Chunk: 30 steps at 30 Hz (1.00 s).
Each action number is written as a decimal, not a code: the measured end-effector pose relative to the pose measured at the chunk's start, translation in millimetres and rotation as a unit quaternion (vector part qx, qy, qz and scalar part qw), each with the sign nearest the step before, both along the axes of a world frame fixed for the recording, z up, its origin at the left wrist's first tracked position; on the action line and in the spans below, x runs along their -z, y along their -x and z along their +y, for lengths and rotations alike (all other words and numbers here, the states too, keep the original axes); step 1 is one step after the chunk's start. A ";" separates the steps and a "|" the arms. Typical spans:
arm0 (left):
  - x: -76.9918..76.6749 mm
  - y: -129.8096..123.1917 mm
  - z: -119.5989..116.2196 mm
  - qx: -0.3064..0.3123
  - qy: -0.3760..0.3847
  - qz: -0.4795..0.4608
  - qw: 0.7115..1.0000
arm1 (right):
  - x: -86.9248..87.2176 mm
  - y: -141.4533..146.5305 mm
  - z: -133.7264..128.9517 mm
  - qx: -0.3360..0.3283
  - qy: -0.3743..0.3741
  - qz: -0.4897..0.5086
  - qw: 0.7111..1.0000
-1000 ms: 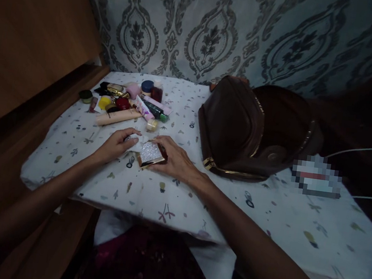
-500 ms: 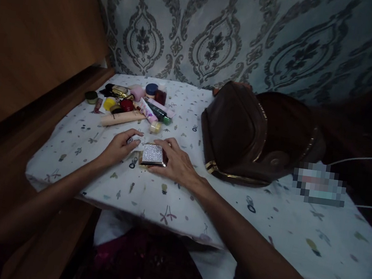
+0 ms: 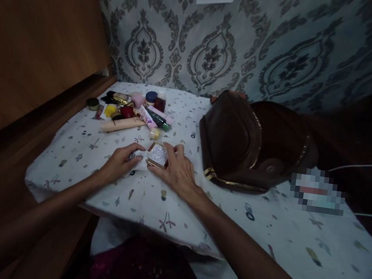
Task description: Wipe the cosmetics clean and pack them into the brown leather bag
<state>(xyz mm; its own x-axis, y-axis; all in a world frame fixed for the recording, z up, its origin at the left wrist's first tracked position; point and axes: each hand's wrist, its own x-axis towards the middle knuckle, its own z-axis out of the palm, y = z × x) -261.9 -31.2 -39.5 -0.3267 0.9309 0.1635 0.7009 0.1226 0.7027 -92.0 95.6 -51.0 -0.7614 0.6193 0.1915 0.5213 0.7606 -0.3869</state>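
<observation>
My right hand (image 3: 178, 168) grips a small square compact case (image 3: 158, 154) with a glittery silver top and gold-coloured edges, its fingers at the far side and thumb at the near side. Just left of it, my left hand (image 3: 121, 162) is curled, thumb and forefinger around a small whitish thing (image 3: 135, 155) that reaches toward the case; its kind is unclear. Beyond the hands lies a pile of cosmetics: a beige tube (image 3: 122, 124), a patterned tube (image 3: 148, 117), a dark green tube (image 3: 158, 118), and a small clear jar with a yellowish lid (image 3: 154, 133).
A large brown bag (image 3: 230, 141) stands on the right of the patterned cloth (image 3: 97, 192). Farther right are a blurred-out object (image 3: 318, 191) and a white cable (image 3: 363, 168). A wooden cabinet (image 3: 40, 47) borders the left, with a papered wall (image 3: 180, 24) behind.
The compact case has been tilted and turned in my right hand, its glittery top now angled differently. My left hand has moved slightly closer to it. The camera view has tipped up a little.
</observation>
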 end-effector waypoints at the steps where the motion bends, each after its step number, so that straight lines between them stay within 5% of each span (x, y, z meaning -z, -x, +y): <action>1: -0.7 -1.7 -1.1 -0.002 0.002 0.004 1.000 | -1.7 -0.5 0.0 0.002 0.004 -0.008 1.000; 13: 6.0 2.6 16.5 -0.017 -0.043 0.029 0.999 | -16.3 -29.4 28.8 -0.177 0.153 0.010 0.972; 22: 5.7 -2.3 13.4 -0.022 -0.034 0.036 0.999 | -23.3 -16.1 26.1 -0.118 0.148 -0.046 0.981; 30: -3.8 -15.8 -5.0 0.022 -0.013 0.043 0.999 | -11.0 -14.1 4.3 -0.012 0.070 -0.056 0.996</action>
<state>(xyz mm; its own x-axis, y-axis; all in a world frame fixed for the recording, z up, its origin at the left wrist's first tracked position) -246.1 -36.2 -35.7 -0.2684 0.9392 0.2142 0.7637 0.0719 0.6416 -77.9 99.9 -40.0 -0.7880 0.6154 0.0181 0.5495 0.7163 -0.4300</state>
